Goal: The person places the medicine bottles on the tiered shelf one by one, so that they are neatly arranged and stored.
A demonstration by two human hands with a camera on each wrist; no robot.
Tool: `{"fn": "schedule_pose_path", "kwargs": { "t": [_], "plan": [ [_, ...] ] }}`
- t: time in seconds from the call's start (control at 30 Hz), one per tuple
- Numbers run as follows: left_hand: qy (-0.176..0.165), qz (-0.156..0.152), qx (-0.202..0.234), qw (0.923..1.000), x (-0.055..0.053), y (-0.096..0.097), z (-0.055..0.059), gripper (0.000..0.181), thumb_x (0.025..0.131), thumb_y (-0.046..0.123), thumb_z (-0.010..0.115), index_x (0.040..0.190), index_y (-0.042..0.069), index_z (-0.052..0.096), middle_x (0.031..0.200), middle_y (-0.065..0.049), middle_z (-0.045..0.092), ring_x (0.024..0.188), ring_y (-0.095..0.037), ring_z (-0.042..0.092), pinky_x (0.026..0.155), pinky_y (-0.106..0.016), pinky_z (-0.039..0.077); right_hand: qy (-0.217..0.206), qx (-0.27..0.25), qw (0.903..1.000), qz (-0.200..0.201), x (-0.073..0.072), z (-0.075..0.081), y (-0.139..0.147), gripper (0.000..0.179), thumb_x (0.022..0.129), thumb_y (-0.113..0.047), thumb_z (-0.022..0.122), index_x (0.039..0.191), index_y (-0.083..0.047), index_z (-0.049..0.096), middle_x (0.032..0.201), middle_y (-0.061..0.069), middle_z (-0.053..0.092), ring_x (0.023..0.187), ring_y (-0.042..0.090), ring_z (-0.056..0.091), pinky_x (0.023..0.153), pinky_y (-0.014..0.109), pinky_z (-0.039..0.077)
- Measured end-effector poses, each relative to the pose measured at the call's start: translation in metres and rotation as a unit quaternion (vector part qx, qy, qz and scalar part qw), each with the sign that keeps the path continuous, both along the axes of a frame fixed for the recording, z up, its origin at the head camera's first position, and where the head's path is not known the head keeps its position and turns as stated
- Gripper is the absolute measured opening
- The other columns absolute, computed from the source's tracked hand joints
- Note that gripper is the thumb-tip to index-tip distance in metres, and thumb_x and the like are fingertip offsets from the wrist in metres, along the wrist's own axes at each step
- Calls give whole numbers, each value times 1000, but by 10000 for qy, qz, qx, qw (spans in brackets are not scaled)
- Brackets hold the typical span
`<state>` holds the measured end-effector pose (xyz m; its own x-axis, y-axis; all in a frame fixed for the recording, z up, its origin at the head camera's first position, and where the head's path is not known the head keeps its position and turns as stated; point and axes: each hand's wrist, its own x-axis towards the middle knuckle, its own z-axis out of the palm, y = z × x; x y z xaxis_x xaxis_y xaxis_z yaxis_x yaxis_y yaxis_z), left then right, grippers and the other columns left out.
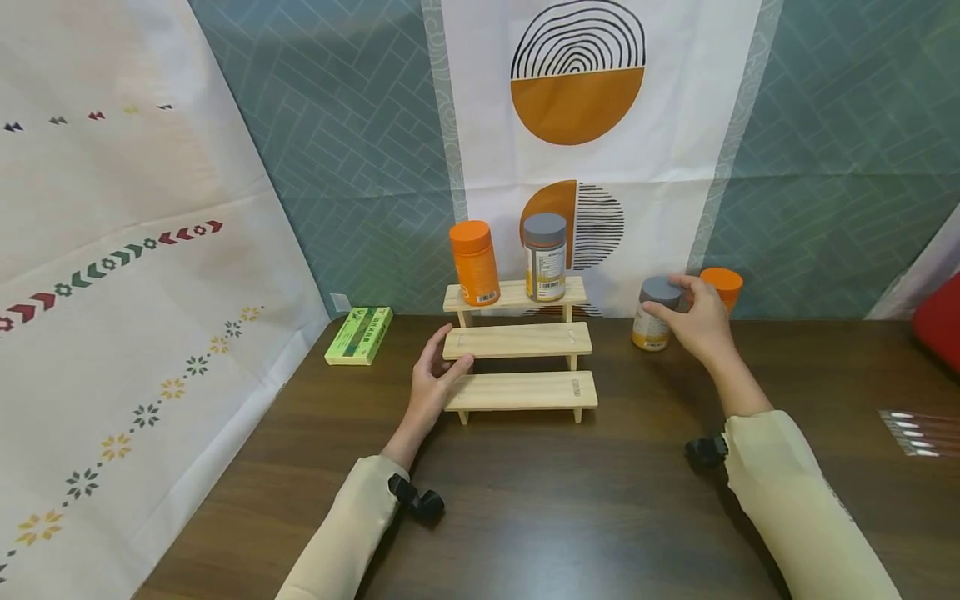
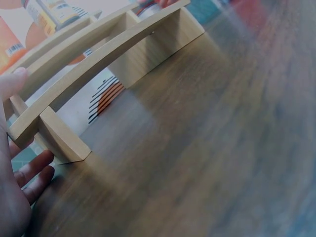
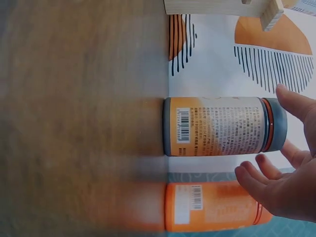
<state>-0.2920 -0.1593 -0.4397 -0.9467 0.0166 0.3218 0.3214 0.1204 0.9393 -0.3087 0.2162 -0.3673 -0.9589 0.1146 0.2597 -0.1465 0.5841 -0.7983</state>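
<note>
Wooden rack (image 1: 517,342), three tiers, standing on a brown table (image 1: 525,517); left hand (image 1: 432,379) at its left end, thumb and fingers bent about the edge and gripping it. Shelved orange jar (image 1: 477,271) and shelved grey-lidded jar (image 1: 546,271), both upright and slightly apart on the top tier, orange to the left. Loose grey-lidded jar (image 1: 651,327), upright on the table, right of the rack; right hand (image 1: 701,321) at its lid, thumb and fingers parted about it, whether pressing cannot be told. Loose orange jar (image 1: 724,287), beside it, partly hidden by that hand. Green-yellow box (image 1: 359,337), flat, left of the rack.
</note>
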Motion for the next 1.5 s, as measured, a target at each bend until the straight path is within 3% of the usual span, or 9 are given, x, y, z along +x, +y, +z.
{"fn": "schedule_pose_path", "kwargs": {
  "t": [0.17,0.37,0.63,0.83,1.07,1.2,1.5],
  "plan": [
    [-21,25,6,10000,1,0,0,63,93,7,64,149,6,37,142,-17,53,89,-3,58,81,-19,46,-47,-256,9997,44,-2,-4,0,66,94,-27,65,145,3,37,143,33,42,130,48,44,103,59,40],
    [129,47,32,9999,2,1,-1,60,93,9,65,148,14,41,144,-15,53,94,-3,58,84,-20,46,-23,-520,9986,18,-4,-7,1,61,94,-18,65,144,4,38,141,34,47,128,46,50,103,57,42],
    [33,56,-81,9999,20,8,26,61,92,2,63,148,2,38,141,-24,52,95,3,56,89,-24,44,-60,-550,9985,-46,-4,-6,1,60,93,-16,65,144,2,39,142,33,46,129,46,48,104,57,41],
    [43,48,-79,9999,21,8,27,61,92,3,63,148,2,38,143,-23,51,96,2,56,92,-30,44,-69,-587,9982,-50,-5,-7,2,60,93,-13,65,145,2,39,143,32,46,130,45,47,105,57,40],
    [6,-18,-16,10000,21,6,26,61,92,5,64,148,3,39,143,-24,51,91,1,57,84,-19,45,-106,-615,9980,-75,-5,-7,1,61,93,-14,65,145,0,39,143,31,47,130,44,47,105,57,40],
    [32,-20,-54,10000,21,6,26,61,92,6,64,148,3,39,144,-22,51,92,1,57,85,-21,45,-114,-687,9975,-125,-5,-7,-1,60,93,-14,65,146,0,39,142,31,47,129,43,48,106,56,40],
    [39,31,-142,9999,21,6,25,61,92,6,65,148,4,39,140,-23,54,96,3,56,90,-28,45,-206,-1055,9924,-592,-6,-9,-4,59,92,-14,67,145,-5,43,143,23,49,128,36,49,107,50,42]
  ]
}}
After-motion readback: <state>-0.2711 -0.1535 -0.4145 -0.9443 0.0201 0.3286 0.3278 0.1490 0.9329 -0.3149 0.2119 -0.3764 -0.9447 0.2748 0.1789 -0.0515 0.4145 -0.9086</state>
